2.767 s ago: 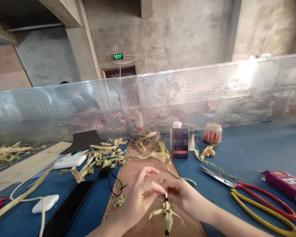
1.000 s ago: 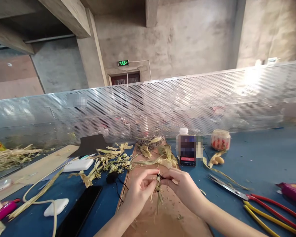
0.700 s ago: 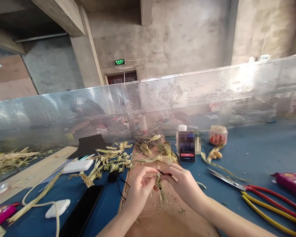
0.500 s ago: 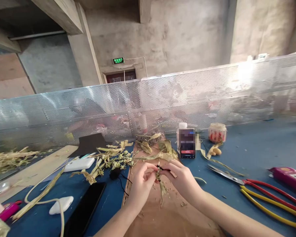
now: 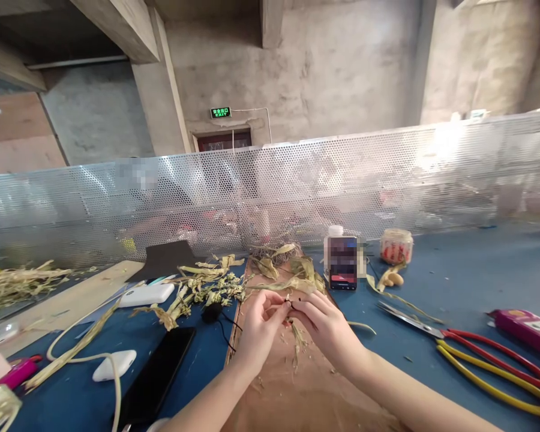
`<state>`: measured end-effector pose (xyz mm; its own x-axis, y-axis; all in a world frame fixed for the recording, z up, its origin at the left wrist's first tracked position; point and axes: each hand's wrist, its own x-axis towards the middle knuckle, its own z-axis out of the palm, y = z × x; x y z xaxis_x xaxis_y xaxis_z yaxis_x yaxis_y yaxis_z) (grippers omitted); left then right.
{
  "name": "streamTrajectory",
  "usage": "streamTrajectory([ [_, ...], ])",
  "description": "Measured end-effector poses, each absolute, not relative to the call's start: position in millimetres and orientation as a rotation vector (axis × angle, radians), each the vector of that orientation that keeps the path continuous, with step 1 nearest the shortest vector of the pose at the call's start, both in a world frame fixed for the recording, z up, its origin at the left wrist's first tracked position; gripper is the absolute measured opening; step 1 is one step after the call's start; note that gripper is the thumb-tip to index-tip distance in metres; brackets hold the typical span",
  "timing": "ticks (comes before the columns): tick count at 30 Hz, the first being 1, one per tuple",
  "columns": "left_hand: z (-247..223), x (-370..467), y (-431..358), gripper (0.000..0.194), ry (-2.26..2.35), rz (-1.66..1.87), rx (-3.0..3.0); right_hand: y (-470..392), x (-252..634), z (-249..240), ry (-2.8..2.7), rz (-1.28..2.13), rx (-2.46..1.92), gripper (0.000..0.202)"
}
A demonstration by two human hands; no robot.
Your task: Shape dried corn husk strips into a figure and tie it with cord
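Observation:
Over the brown board [image 5: 288, 396], my left hand [image 5: 263, 324] and my right hand [image 5: 326, 321] meet fingertip to fingertip. Both pinch a thin black cord [image 5: 289, 303] at a small plant bundle. Dry green-yellow strands [image 5: 298, 345] of the bundle hang below the fingers. The fingers cover most of the bundle's upper part. Dried husks [image 5: 303, 282] lie on the board just beyond my hands.
Scissors [image 5: 441, 333] with red and yellow handles lie at right, near a jar [image 5: 396, 246]. A lit phone [image 5: 342, 263] leans upright beyond my hands. Left are a black phone [image 5: 157, 378], dried plants [image 5: 216, 288] and a cable [image 5: 78, 360]. Perforated metal [image 5: 288, 186] stands behind.
My fingers have closed in more tightly around the cord, and my right hand's fingers have shifted slightly left. The view has moved a little.

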<state>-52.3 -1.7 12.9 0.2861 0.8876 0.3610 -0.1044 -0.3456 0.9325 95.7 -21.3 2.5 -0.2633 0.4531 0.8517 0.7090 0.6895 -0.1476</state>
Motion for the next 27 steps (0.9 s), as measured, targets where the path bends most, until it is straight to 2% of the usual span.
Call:
streamTrajectory([
  [6,17.3,-53.1,-3.5,0.02,0.81,1.271,1.574,-26.7,95.4,0.1,-1.946,-0.208,-0.88,0.024],
  [11,19.6,-54.3,-6.0,0.019,0.861,1.257,1.62,-33.0,93.2,7.2,-1.813,0.054,-0.961,0.018],
  [15,19.8,-54.5,-6.5,0.02,0.897,1.259,1.631,-34.0,94.9,11.7,-1.766,0.121,-0.997,0.018],
  [27,18.1,-53.7,-8.9,0.021,0.876,1.258,1.596,-32.5,103.5,11.9,-1.746,-0.418,-0.882,0.011],
])
